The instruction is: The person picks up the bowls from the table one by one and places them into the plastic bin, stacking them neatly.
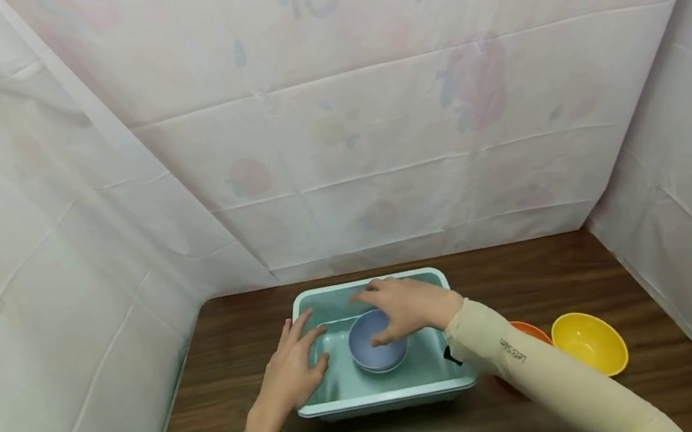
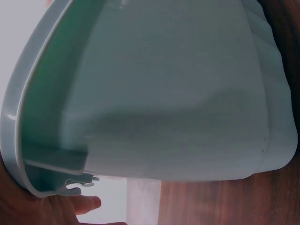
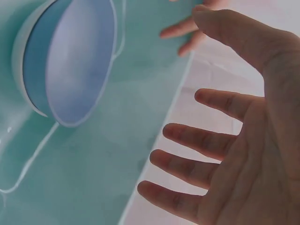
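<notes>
A blue bowl (image 1: 368,339) sits stacked in a paler bowl (image 3: 18,61) inside a mint-green basin (image 1: 385,397). My right hand (image 1: 406,304) hovers over the stack with fingers spread, holding nothing. In the right wrist view its fingers (image 3: 199,140) stay apart from the blue bowl. My left hand (image 1: 290,372) lies at the basin's left rim, fingers and thumb spread. The left wrist view shows that hand (image 2: 56,211) beside the rim, mostly cut off by the frame edge.
On the wooden table (image 1: 224,392), a yellow bowl (image 1: 589,343) stands right of the basin. Next to it, an orange bowl (image 1: 533,332) is partly hidden by my right sleeve. White printed cloth (image 1: 372,126) hangs behind and along both sides.
</notes>
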### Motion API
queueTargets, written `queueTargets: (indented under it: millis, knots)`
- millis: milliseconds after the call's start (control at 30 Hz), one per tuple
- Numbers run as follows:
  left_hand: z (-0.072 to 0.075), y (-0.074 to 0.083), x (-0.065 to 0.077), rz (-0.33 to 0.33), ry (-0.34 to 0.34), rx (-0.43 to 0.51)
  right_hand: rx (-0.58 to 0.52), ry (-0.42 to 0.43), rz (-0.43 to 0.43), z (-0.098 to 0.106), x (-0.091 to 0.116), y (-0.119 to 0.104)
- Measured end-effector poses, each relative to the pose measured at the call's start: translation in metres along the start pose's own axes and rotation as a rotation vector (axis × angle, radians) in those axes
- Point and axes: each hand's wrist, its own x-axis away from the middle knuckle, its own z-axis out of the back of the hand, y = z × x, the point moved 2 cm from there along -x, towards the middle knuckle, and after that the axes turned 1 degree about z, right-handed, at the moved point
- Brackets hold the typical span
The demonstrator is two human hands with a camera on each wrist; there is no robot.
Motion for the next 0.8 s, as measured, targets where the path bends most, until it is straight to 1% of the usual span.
queueTargets:
  millis: [167, 367, 600, 800]
  knots:
    - [-0.001, 0.0, 0.0, -0.006, 0.017, -0.004, -0.026, 0.085, -0.008, 0.01, 0.018, 0.006]
    - [-0.002, 0.001, 0.003, -0.01, 0.053, -0.006, -0.047, 0.22, 0.001, 0.017, 0.045, 0.017]
    - [-0.002, 0.002, 0.005, -0.005, 0.062, -0.003, -0.028, 0.357, -0.022, 0.017, 0.078, 0.031]
    - [-0.004, 0.004, 0.003, 0.004, 0.043, 0.022, -0.029, 0.489, -0.006, 0.011, 0.107, 0.043]
